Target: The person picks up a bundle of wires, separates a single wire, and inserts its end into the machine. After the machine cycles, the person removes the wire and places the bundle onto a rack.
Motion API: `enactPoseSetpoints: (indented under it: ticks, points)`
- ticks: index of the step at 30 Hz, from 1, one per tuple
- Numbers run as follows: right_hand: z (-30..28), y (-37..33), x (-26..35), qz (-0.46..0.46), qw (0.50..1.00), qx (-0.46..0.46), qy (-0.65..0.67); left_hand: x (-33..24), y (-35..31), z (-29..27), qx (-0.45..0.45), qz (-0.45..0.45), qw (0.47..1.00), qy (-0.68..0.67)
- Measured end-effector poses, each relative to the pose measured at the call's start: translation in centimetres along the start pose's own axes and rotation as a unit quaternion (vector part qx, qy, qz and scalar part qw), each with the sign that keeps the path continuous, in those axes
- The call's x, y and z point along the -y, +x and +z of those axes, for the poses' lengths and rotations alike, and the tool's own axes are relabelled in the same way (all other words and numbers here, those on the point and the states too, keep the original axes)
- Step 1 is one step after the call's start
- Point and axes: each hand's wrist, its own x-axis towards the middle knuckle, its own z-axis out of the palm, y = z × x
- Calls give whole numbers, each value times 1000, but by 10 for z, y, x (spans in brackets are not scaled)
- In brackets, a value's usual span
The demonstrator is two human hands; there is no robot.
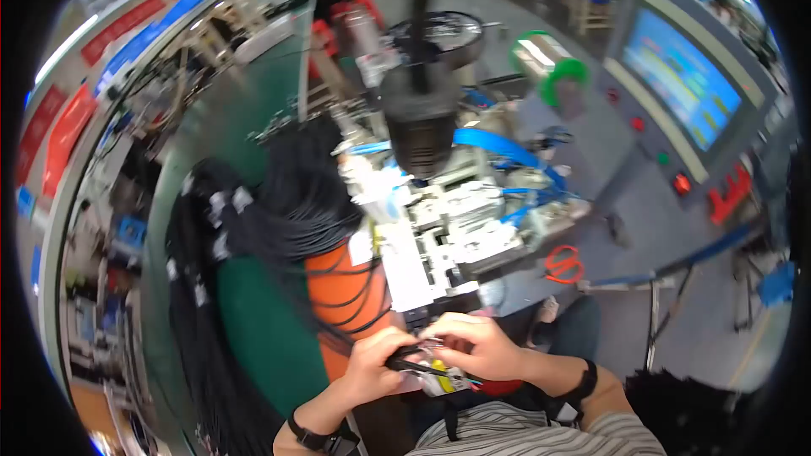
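Close to my body, my left hand (378, 363) is closed around a black cable (407, 363). Small coloured wire ends (476, 384) show at the cable's tip, below my right hand. My right hand (481, 346) meets the left one, its thumb and fingers pinched on thin strands between the hands; blur hides the detail. A yellow and white item (442, 378) lies under the hands. Just ahead stands a metal machine fixture (456, 228) with blue tubes. Black cables run from a large bundle (304, 177) toward my left hand, over an orange sheet (342, 287).
A black funnel-shaped nozzle (420, 114) hangs above the fixture. At right are a control panel with a lit screen (683, 76), a green-ended spool (541, 55) and an orange-red coil (564, 264). More black cables (198, 321) hang over the green table (253, 312) at left.
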Motion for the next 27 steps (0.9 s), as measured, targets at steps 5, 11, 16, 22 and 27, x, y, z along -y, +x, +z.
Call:
enactPoseSetpoints:
  ticks: [5,11,16,22,27]
  points:
    - [10,5,-24,-8,999,7,53,0,-14,3,-69,1,997,19]
    - [8,12,-29,-9,996,-10,83,5,-4,2,-38,46,996,70]
    - [-6,14,-25,237,917,46,318,3,2,13,-59,61,993,79]
    - [2,8,-10,164,951,13,263,-2,4,23,-73,62,988,121]
    - [23,4,-23,-91,986,-70,-120,-4,5,21,-82,31,990,107]
